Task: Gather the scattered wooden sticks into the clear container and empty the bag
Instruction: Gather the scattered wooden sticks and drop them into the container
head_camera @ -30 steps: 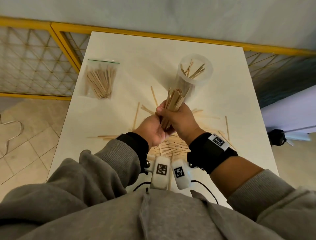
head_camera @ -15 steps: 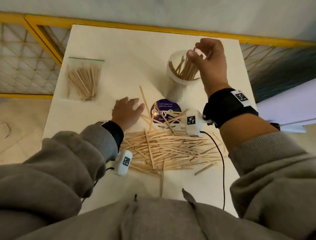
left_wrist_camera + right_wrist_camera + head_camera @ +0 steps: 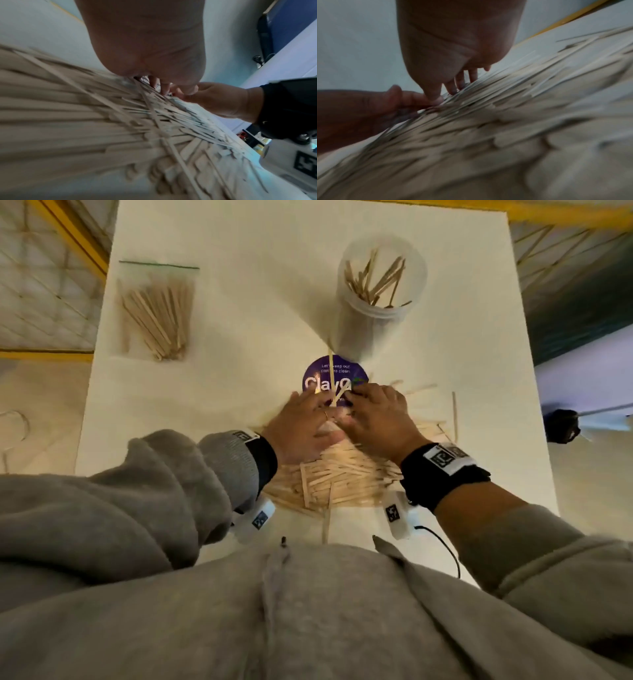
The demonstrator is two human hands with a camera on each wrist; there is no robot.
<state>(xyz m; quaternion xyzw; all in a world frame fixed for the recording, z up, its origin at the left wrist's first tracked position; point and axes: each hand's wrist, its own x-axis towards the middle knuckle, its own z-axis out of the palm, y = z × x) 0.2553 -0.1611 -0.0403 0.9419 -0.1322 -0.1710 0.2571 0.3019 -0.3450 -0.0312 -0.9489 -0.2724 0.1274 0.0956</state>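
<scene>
A heap of flat wooden sticks [image 3: 342, 479] lies on the white table [image 3: 239, 302] in front of me. My left hand [image 3: 303, 422] and right hand [image 3: 375, 414] rest side by side on the heap's far edge, fingers [image 3: 459, 82] stretched down onto the sticks and thumbs nearly touching. Neither hand grips a bundle. The clear container [image 3: 380, 292] stands upright behind them with several sticks inside. A clear zip bag [image 3: 156, 313] of sticks lies flat at the far left. The left wrist view shows the sticks [image 3: 102, 121] close up, with the right hand [image 3: 217, 101] opposite.
A round purple lid [image 3: 329, 371] lies flat between the container and my hands, with two loose sticks across it. A few stray sticks [image 3: 454, 416] lie to the right of the heap. Yellow railing [image 3: 78, 244] borders the table on the left and at the back.
My right hand carried the bundle to the container, dropped it in and came back down to the heap. My left hand slid right onto the heap beside it.
</scene>
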